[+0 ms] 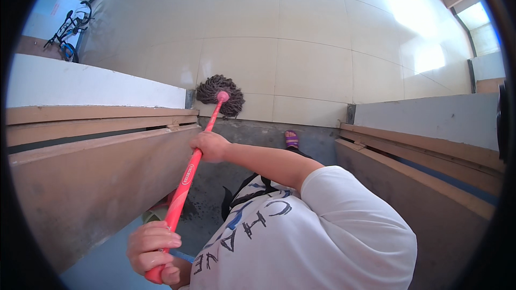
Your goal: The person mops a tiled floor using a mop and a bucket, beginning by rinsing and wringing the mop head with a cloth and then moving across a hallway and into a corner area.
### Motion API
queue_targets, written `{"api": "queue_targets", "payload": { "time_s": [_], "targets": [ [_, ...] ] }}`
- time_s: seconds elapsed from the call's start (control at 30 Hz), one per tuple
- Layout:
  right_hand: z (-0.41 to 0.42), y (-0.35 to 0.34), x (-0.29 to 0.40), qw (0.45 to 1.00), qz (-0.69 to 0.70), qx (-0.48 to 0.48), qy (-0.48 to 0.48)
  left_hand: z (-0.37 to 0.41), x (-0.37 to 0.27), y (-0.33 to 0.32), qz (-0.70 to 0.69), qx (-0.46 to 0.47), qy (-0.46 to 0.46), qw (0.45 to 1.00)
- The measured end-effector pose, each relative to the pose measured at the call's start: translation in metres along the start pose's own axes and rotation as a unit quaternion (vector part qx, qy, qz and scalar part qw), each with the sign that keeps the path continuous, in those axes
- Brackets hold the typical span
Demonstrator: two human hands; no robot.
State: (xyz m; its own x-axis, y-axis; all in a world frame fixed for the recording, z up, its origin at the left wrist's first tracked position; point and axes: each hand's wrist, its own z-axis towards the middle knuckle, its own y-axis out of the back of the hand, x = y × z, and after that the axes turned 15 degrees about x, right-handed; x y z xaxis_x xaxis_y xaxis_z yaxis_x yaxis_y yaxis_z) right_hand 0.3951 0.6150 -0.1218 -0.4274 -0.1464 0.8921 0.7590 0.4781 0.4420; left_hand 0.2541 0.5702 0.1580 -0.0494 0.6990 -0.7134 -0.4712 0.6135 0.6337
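Note:
A string mop with a red handle (183, 187) runs slantwise up the picture. Near the butt end of the handle, at the lower left, my left hand (153, 249) is wrapped around it. My right hand (209, 146) grips the handle farther along, in the doorway, with the right arm stretched across my body. The dark grey-brown mop head (207, 90) rests spread on the tiled floor (242, 62), close to the end of the left wall; a pink collar joins it to the handle.
Wooden door leaves (100, 185) (403, 185) flank me on both sides. A rough concrete threshold (258, 129) borders the tiles, with my foot in a purple sandal (291, 139) on it. A pale bucket (155, 214) is partly hidden behind the handle. A bicycle (70, 30) stands at the far left.

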Motion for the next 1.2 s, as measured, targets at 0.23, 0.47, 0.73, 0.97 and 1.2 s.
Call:
{"api": "queue_targets", "payload": {
  "time_s": [0.23, 0.47, 0.73, 0.97, 1.2],
  "targets": [
    [-0.084, 0.048, -0.007, 0.999, -0.031, -0.004, -0.038, 0.022, -0.001, -0.009, -0.031, -0.075, -0.012, 0.997],
    [-0.193, 0.088, -0.052, 0.987, -0.058, -0.040, -0.145, 0.063, 0.029, -0.069, -0.245, -0.077, 0.000, 0.966],
    [-0.288, 0.095, -0.146, 0.928, -0.110, -0.211, -0.285, 0.098, 0.076, -0.171, -0.453, -0.020, 0.123, 0.883],
    [-0.274, 0.100, -0.138, 0.900, -0.101, -0.325, -0.272, 0.124, 0.105, -0.155, -0.472, 0.078, 0.128, 0.869],
    [-0.190, 0.122, -0.138, 0.893, -0.078, -0.299, -0.327, 0.143, 0.160, -0.089, -0.504, 0.082, 0.072, 0.857]
  ]
}}
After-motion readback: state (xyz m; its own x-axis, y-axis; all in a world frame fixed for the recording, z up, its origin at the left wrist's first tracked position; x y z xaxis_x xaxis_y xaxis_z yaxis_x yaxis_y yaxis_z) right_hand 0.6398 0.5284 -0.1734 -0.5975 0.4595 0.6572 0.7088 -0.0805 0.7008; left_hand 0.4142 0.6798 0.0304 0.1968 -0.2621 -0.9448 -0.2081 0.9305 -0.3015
